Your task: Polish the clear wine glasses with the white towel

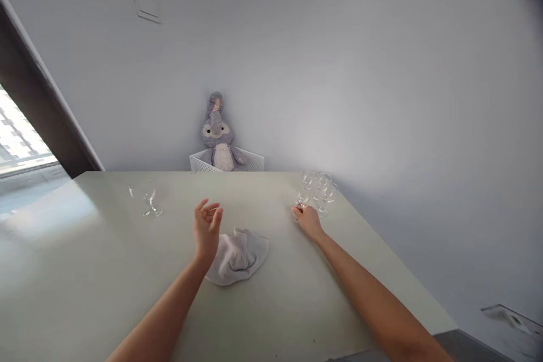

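Observation:
My right hand (309, 220) reaches to the far right of the table, its fingers closed on a small clear glass whose foot and stem are mostly hidden by the hand. Just behind it stands a group of clear stemmed glasses (326, 199), upright and close together. My left hand (207, 226) is raised over the table with its fingers loosely curled and apart, holding nothing. Below and beside it lies a crumpled pale grey cloth (244, 257). Off to the left, a single stemmed glass (150, 203) stands upright by itself.
The pale table (127, 283) ends at a right edge near the wall. Behind its far edge, a grey plush toy (223, 155) sits in a white perforated basket (254, 163). A dark window frame (38, 85) is at the left.

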Tool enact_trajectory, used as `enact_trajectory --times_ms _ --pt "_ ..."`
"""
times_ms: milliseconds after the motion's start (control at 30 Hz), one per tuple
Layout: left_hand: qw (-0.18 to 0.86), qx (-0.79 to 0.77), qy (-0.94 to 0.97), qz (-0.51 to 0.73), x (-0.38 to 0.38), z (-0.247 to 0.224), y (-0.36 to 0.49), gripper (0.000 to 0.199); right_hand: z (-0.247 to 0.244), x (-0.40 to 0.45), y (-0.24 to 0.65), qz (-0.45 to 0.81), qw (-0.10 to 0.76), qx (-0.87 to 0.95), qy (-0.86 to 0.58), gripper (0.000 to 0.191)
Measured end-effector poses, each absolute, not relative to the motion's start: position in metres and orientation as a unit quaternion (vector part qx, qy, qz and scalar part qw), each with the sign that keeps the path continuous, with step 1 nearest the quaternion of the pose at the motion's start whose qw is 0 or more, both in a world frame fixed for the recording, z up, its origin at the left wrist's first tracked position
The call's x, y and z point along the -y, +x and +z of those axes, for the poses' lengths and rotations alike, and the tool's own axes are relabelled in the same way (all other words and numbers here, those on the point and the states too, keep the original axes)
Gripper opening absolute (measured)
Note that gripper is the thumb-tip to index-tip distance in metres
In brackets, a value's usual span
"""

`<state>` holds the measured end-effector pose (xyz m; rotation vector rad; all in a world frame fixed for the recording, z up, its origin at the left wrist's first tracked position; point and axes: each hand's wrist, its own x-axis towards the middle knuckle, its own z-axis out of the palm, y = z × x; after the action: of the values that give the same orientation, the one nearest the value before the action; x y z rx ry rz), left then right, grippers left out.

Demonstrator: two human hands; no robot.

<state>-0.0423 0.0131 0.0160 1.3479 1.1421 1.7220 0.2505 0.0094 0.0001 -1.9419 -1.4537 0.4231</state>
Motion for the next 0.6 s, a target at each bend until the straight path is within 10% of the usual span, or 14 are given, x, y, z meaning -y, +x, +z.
enact_trajectory --times_ms 600 --pt "0.371 -0.490 0.376 0.693 -0.036 -0.003 -0.065 0.037 -0.018 -0.039 0.305 0.172 0.301 0.458 -0.819 0.026"
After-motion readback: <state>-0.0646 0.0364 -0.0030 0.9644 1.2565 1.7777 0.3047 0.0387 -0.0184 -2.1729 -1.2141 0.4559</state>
